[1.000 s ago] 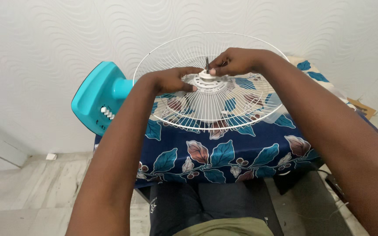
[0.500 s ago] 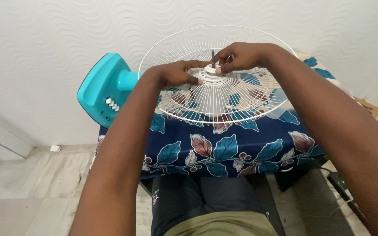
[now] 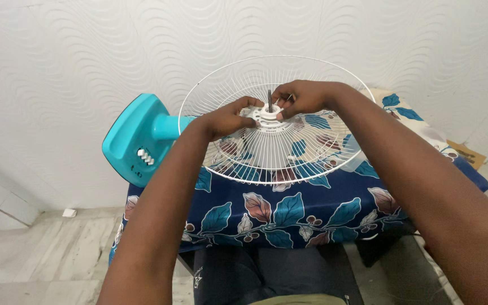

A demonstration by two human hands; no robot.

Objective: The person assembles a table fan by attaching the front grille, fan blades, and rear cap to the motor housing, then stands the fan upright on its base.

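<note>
Both hands have stayed at the hub (image 3: 266, 114) of the grille (image 3: 312, 152). The left hand (image 3: 227, 117) and right hand (image 3: 303, 97) each pinch its white ring with their fingers, beside the shaft (image 3: 269, 100).

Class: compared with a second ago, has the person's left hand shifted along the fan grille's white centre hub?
No. The left hand still grips the left edge of the white hub, as before; only the camera view shifted.

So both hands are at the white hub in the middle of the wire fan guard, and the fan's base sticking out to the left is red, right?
Not quite. The head view shows the fan base is turquoise, not red. The rest holds: the left hand and right hand are both at the white hub in the middle of the wire fan guard, and the base sticks out to the left.
</note>
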